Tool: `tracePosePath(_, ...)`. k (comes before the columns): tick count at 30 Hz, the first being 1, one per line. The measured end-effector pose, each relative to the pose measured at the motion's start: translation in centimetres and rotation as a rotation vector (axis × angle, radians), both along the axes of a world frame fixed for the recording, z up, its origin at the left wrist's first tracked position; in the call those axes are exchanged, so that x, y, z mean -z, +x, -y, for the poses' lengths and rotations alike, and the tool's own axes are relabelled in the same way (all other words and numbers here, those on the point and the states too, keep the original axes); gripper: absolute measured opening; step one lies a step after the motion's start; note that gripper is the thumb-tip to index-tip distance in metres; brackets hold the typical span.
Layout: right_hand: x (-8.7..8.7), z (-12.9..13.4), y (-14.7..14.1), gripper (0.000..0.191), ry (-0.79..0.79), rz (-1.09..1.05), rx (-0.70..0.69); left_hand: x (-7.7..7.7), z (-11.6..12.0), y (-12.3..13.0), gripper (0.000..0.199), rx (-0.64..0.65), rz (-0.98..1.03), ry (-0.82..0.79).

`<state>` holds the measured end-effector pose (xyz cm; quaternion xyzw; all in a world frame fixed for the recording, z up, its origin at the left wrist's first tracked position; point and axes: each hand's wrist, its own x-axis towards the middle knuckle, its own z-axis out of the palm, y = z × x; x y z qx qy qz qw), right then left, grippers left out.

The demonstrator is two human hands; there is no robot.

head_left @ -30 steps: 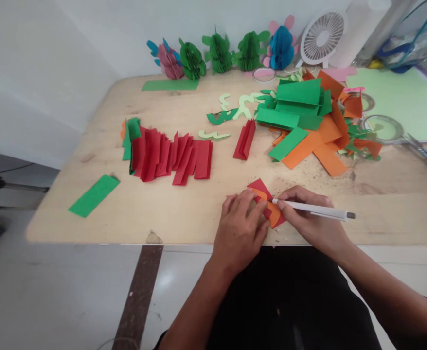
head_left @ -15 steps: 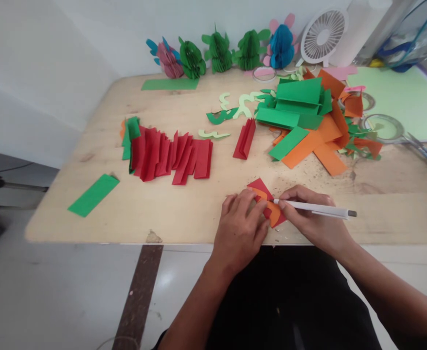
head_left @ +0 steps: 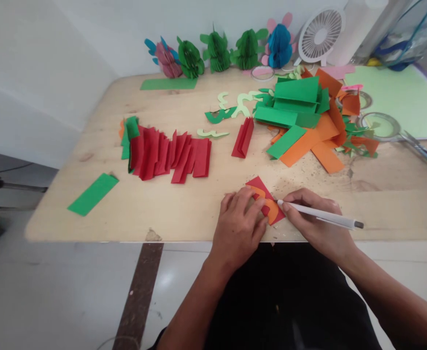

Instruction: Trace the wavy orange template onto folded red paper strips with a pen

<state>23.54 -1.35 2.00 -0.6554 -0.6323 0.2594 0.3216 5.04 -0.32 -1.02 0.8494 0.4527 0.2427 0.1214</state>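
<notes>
My left hand (head_left: 238, 224) lies with its fingers spread and slightly bent, pressing an orange wavy paper cutout (head_left: 272, 210) down on a folded-looking red paper piece (head_left: 260, 184). Part of both papers is hidden under those fingers. In my right hand (head_left: 325, 228) a white pen (head_left: 321, 214) is pinched, its tip at the right edge of the orange shape, over the red paper. A folded red paper strip (head_left: 242, 138) stands a little beyond, and a row of red folded papers (head_left: 162, 154) lies to the left.
Green folded papers (head_left: 295, 99) and orange strips (head_left: 326, 156) are heaped at right, near scissors (head_left: 423, 149). A single green strip (head_left: 94, 194) lies at left. Paper honeycomb figures (head_left: 217, 51) and a white fan (head_left: 321, 36) stand along the wall. The table's front edge (head_left: 184, 241) is close.
The pen tip and my right hand have moved slightly right and down along the orange cutout's edge. My left hand stays nearly in place, and the view has shifted a little.
</notes>
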Motion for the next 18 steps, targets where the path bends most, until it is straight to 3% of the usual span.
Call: tracePosePath(18,-0.8,1.5,0.4,0.011,0.034,-0.013,0.049,0.0,-0.1,0.1,0.026,0.015,0.002,-0.008)
